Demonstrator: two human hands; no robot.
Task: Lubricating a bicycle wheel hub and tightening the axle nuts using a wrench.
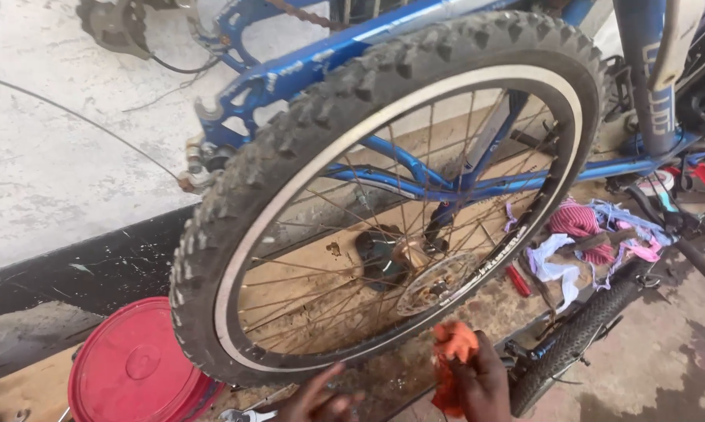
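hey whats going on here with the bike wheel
A person stands over a loose bicycle wheel with a knobby tyre, propped upright against an upturned blue bike frame. Their right hand grips an orange rag near the wheel's lower rim; the left hand is open just below the tyre. A red bucket lid lies nearby.

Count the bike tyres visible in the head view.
2. A knobbly tyre on the spoked wheel fills the centre, leaning against the blue bike frame. A second tyre lies lower right, partly behind the right hand gripping an orange rag. Others may be out of frame.
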